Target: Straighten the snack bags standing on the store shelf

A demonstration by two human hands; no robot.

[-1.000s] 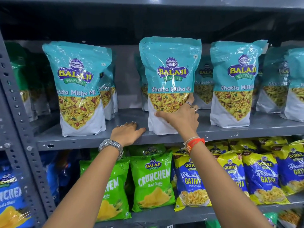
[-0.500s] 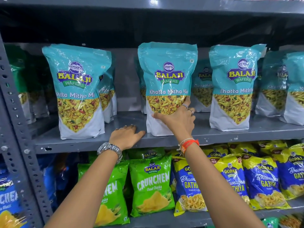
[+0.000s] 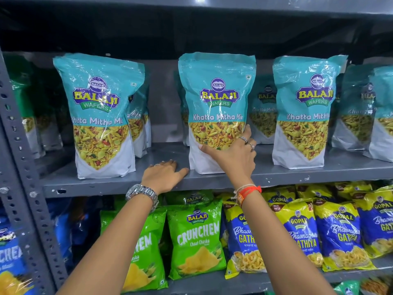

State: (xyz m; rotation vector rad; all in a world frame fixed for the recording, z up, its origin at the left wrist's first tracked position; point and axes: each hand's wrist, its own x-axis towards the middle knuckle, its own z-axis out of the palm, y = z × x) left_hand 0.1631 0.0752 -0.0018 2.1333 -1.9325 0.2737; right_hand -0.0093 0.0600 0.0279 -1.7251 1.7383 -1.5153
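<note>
Teal Khatta Mitha Mix bags stand in a row on the grey shelf (image 3: 276,175). The middle bag (image 3: 217,99) stands upright near the front edge. My right hand (image 3: 234,154) presses on its lower front, thumb at the left, fingers wrapped round its right edge. My left hand (image 3: 163,175) lies palm down on the shelf just left of that bag, fingers spread, holding nothing. A left bag (image 3: 100,116) leans slightly left. A right bag (image 3: 306,111) stands upright. More teal bags stand behind them.
The rack's perforated grey upright (image 3: 23,167) runs down the left. On the shelf below stand green Crunchem bags (image 3: 195,239) and blue-yellow Gopal Gathiya bags (image 3: 302,235). Dark green bags (image 3: 23,99) stand far left. Another shelf board sits overhead.
The middle bag has shifted slightly and stands straighter under my right hand. My left hand has stayed flat on the shelf. The view has tilted a little.
</note>
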